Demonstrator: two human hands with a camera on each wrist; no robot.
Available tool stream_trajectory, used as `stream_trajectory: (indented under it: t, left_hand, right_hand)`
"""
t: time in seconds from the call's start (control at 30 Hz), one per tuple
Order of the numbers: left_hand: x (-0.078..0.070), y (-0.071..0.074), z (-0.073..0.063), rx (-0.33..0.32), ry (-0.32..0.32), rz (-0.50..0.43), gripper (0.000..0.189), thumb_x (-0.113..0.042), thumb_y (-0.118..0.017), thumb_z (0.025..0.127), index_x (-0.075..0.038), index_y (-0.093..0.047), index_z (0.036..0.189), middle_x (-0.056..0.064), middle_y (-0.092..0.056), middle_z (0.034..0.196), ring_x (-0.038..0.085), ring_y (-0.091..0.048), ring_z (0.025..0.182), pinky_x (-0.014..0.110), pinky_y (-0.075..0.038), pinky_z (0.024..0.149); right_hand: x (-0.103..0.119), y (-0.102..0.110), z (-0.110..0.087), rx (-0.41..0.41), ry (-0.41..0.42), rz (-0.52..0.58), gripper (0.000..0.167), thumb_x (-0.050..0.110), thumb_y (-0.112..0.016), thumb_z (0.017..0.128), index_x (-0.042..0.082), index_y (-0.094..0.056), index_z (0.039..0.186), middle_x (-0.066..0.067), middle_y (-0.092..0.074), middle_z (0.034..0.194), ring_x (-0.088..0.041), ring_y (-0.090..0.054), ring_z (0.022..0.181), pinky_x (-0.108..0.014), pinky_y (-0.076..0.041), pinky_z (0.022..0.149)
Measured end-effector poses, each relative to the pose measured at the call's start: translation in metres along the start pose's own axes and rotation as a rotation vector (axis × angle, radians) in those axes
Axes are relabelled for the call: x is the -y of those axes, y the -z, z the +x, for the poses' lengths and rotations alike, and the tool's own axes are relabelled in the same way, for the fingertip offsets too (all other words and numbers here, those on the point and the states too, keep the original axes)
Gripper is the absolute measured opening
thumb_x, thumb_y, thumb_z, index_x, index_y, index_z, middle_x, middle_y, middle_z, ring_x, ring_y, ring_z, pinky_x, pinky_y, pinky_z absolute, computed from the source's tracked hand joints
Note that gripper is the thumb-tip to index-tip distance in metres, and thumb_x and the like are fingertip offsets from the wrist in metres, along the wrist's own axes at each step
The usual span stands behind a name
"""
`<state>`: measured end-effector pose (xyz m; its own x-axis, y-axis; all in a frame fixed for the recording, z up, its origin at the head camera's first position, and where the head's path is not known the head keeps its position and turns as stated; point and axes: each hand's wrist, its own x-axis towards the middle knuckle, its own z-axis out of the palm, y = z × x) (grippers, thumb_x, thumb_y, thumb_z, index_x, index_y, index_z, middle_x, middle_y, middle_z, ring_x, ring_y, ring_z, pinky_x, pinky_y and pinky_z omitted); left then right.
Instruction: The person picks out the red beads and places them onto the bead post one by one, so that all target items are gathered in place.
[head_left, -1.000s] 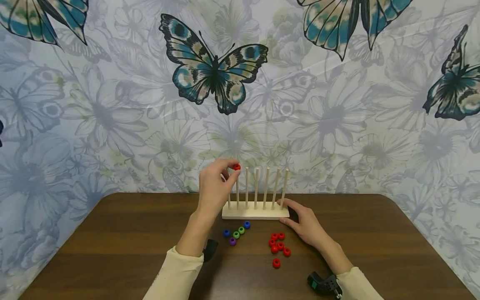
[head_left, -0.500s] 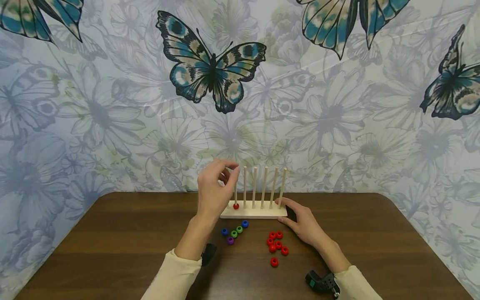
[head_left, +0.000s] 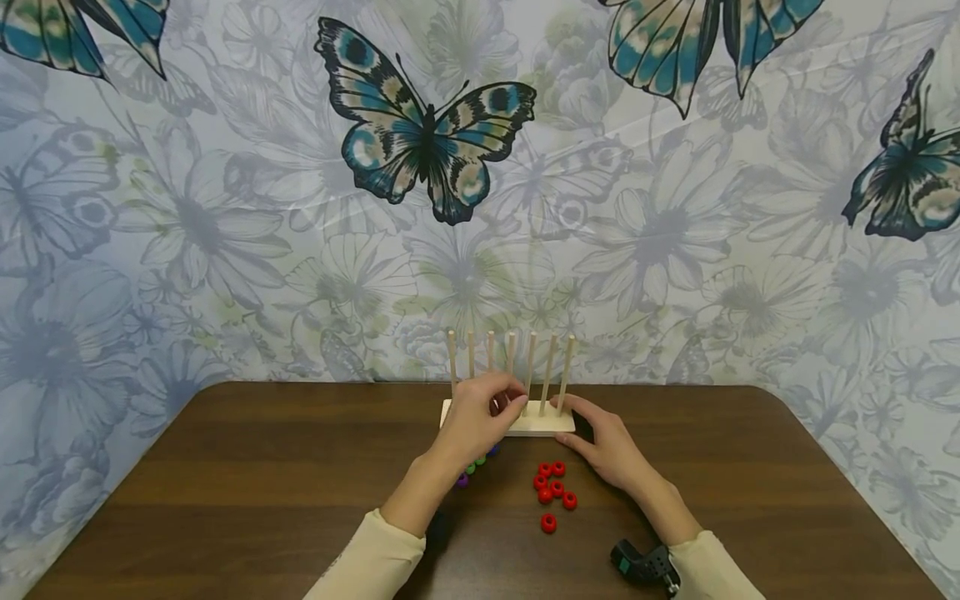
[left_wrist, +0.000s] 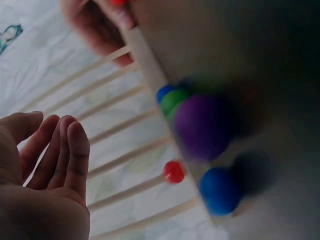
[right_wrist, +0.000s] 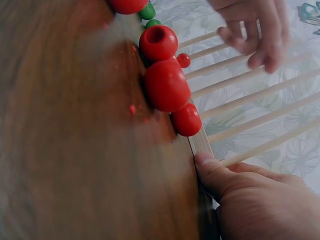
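A pale wooden peg rack (head_left: 542,429) with several upright pegs stands on the table. My right hand (head_left: 618,454) grips its right end, thumb on the front edge. In front of the pegs, my left hand (head_left: 480,418) hovers with loosely bent fingers, nothing between them in the left wrist view. One red bead (left_wrist: 174,172) sits at the bottom of the second peg from the left; the left hand hides it in the head view. Loose red beads (head_left: 557,489) lie in front of the rack, near my right hand.
Left of the red beads, a purple bead (head_left: 462,481), green beads (head_left: 481,460) and blue beads (left_wrist: 220,191) lie partly behind my left forearm. Behind the brown table (head_left: 247,483) hangs a butterfly-print cloth (head_left: 675,250). A black device (head_left: 645,565) is on my right wrist.
My left hand let go of the red bead, which dropped down the second peg onto the base. That hand then moved right and lower. The right hand keeps its grip on the rack.
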<state>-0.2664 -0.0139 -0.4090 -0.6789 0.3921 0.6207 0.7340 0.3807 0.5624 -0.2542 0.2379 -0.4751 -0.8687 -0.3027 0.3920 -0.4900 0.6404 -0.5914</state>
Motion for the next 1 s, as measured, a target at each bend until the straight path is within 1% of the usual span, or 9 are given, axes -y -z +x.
stream_trajectory:
  t: [0.1, 0.23, 0.3, 0.47, 0.63, 0.73, 0.87, 1.0]
  left_hand:
    - [0.003, -0.005, -0.004, 0.053, 0.028, -0.003, 0.004, -0.008, -0.075, 0.097, -0.009, -0.077, 0.094, 0.0, -0.074, 0.086, 0.013, -0.062, 0.067, 0.02, -0.053, 0.06]
    - [0.004, -0.008, -0.007, 0.127, 0.078, -0.024, 0.005, -0.008, -0.077, 0.095, -0.013, -0.077, 0.093, -0.002, -0.074, 0.086, 0.013, -0.063, 0.068, 0.021, -0.051, 0.06]
    - [0.004, -0.009, -0.008, 0.186, 0.099, -0.028, 0.005, -0.009, -0.077, 0.095, -0.014, -0.077, 0.093, -0.003, -0.073, 0.085, 0.011, -0.063, 0.069, 0.021, -0.051, 0.06]
    - [0.004, -0.015, -0.01, 0.357, 0.14, -0.013, 0.006, -0.011, -0.077, 0.096, -0.014, -0.077, 0.09, -0.006, -0.071, 0.08, 0.005, -0.06, 0.068, 0.02, -0.049, 0.062]
    - [-0.001, -0.024, -0.012, 0.484, 0.178, -0.032, 0.004, -0.014, -0.079, 0.096, -0.014, -0.077, 0.092, -0.007, -0.07, 0.079, 0.002, -0.06, 0.068, 0.018, -0.05, 0.064]
    - [-0.005, -0.028, -0.014, 0.521, 0.188, -0.019, 0.004, -0.017, -0.08, 0.095, -0.014, -0.077, 0.093, -0.008, -0.068, 0.08, 0.0, -0.058, 0.068, 0.017, -0.05, 0.065]
    - [-0.011, -0.031, -0.016, 0.543, 0.163, 0.055, 0.005, -0.019, -0.081, 0.095, -0.016, -0.078, 0.092, -0.01, -0.066, 0.081, -0.001, -0.055, 0.069, 0.016, -0.049, 0.064]
    - [-0.014, -0.035, -0.018, 0.556, 0.149, 0.104, 0.006, -0.019, -0.083, 0.093, -0.017, -0.078, 0.09, -0.011, -0.065, 0.082, -0.001, -0.053, 0.07, 0.016, -0.048, 0.064]
  right_hand:
    - [0.001, -0.001, 0.0, -0.006, 0.005, 0.001, 0.053, 0.015, -0.079, 0.095, 0.012, -0.061, 0.144, -0.007, -0.067, 0.143, -0.036, -0.059, 0.137, -0.062, -0.046, 0.111]
    - [0.001, -0.001, 0.0, -0.015, 0.01, -0.005, 0.053, 0.016, -0.079, 0.095, 0.012, -0.062, 0.144, -0.007, -0.067, 0.143, -0.035, -0.06, 0.136, -0.061, -0.047, 0.111]
    - [0.001, -0.001, -0.001, -0.017, 0.01, -0.01, 0.052, 0.016, -0.079, 0.095, 0.012, -0.062, 0.144, -0.006, -0.067, 0.143, -0.034, -0.06, 0.136, -0.06, -0.047, 0.11]
    - [0.0, -0.001, -0.001, -0.016, 0.006, -0.006, 0.052, 0.016, -0.079, 0.095, 0.013, -0.062, 0.144, -0.005, -0.068, 0.142, -0.033, -0.061, 0.135, -0.06, -0.047, 0.11]
    - [0.0, 0.0, 0.0, -0.014, 0.006, 0.005, 0.052, 0.016, -0.079, 0.095, 0.013, -0.062, 0.144, -0.006, -0.067, 0.142, -0.034, -0.06, 0.136, -0.061, -0.046, 0.11]
    - [0.0, 0.0, 0.0, -0.011, 0.005, 0.006, 0.052, 0.014, -0.08, 0.094, 0.012, -0.063, 0.143, -0.006, -0.067, 0.142, -0.034, -0.06, 0.137, -0.06, -0.047, 0.111]
    - [0.001, 0.001, 0.0, -0.004, 0.006, 0.007, 0.052, 0.014, -0.079, 0.095, 0.012, -0.062, 0.144, -0.005, -0.067, 0.143, -0.032, -0.059, 0.137, -0.058, -0.047, 0.111]
    - [0.002, 0.0, -0.001, -0.005, 0.007, 0.005, 0.051, 0.014, -0.078, 0.095, 0.011, -0.062, 0.144, -0.006, -0.066, 0.144, -0.033, -0.06, 0.137, -0.059, -0.048, 0.11]
